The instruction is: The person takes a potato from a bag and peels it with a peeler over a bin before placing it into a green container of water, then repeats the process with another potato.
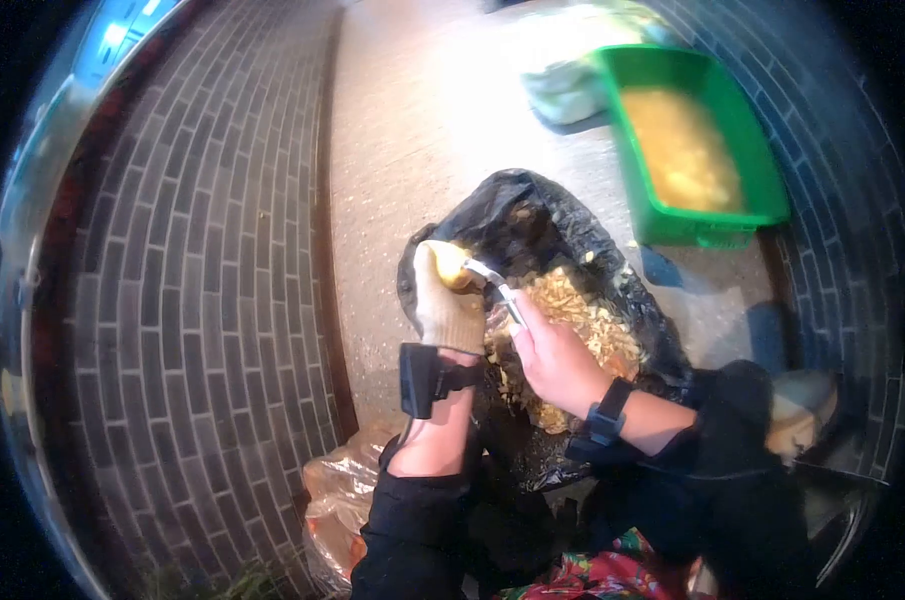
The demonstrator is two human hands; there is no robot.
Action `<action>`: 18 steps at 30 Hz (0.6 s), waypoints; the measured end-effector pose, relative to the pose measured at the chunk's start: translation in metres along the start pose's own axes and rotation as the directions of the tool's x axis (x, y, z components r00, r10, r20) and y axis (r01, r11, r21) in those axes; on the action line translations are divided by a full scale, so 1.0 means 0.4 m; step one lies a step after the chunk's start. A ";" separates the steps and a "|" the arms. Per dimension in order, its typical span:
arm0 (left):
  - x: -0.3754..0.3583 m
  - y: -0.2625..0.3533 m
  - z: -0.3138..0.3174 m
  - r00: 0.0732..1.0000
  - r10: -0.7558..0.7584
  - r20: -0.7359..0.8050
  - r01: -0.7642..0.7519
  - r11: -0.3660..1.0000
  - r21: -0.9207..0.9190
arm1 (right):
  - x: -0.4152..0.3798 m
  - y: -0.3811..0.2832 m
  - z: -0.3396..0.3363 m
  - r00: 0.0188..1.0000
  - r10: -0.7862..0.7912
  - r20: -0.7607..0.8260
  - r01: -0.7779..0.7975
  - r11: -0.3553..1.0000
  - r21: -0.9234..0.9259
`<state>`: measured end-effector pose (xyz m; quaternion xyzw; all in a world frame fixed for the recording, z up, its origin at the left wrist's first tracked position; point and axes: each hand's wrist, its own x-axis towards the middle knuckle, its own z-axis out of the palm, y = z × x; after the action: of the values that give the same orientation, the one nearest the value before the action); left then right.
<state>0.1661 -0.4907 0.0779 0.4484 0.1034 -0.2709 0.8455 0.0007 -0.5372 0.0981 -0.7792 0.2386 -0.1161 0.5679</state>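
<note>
My left hand (pixel 442 305), in a pale knit glove, is closed round a yellow potato (pixel 453 264). A peeler (pixel 492 279) with a light metallic or white head is in my bare right hand (pixel 555 358). Its head meets or nearly meets the right side of the potato. Both hands are over a container lined with a black plastic bag (pixel 594 233). A heap of pale peelings (pixel 612 335) lies inside the bag, partly hidden under my right hand and forearm.
A green plastic tub (pixel 637 215) with yellowish contents stands at the upper right. Beside it sits a pale, overexposed plastic bag (pixel 562 92). A clear plastic bag (pixel 337 490) lies at lower left. Brick-patterned walls (pixel 202 250) flank the speckled floor (pixel 372 200).
</note>
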 end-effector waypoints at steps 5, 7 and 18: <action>-0.121 0.027 0.051 0.985 -0.054 -0.161 0.069 0.994 0.086 | -0.048 -0.032 0.026 0.998 -0.046 0.039 0.051 0.985 -0.166; -0.129 0.018 0.015 0.999 0.011 -0.045 -0.004 0.989 0.147 | -0.057 -0.032 0.030 0.997 -0.011 0.079 0.027 0.977 -0.210; -0.069 -0.011 0.035 0.991 0.017 0.136 -0.053 0.964 0.261 | -0.073 -0.046 0.031 0.999 -0.031 -0.020 0.029 0.992 -0.121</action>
<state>0.1396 -0.4941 0.0945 0.5398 0.0020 -0.2966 0.7878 -0.0145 -0.5079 0.1142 -0.8144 0.2396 -0.1183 0.5152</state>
